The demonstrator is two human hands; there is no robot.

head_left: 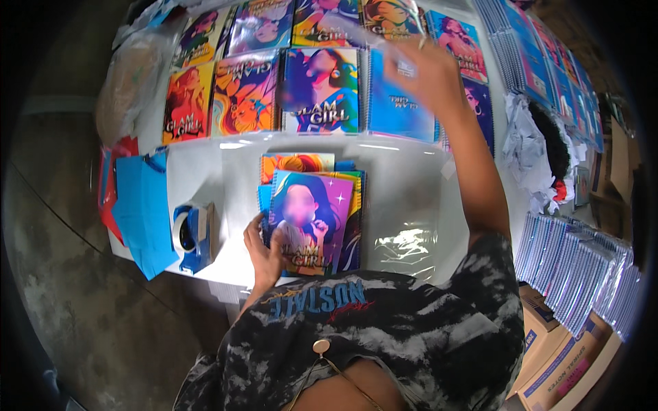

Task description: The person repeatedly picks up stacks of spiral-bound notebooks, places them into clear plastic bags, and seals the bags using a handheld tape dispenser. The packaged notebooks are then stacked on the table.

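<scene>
In front of me on the table lies a small stack of spiral notebooks, unevenly piled, with a purple-covered notebook (312, 212) on top. My left hand (265, 252) holds the stack's lower left edge, thumb at the cover and fingers along the side. Stretched out to the far right, my right hand (426, 74) is over a blue notebook (401, 113) lying back side up. Motion smears its fingers, so whether it grips that notebook cannot be made out.
Rows of colourful notebooks (322, 89) cover the far table. A blue tape dispenser (197, 236) and blue sheets (142, 212) lie left. Clear plastic (406, 246) is right of the stack. Beyond the right edge stand notebook piles (572, 264), crumpled paper (524, 147) and cardboard boxes (569, 370).
</scene>
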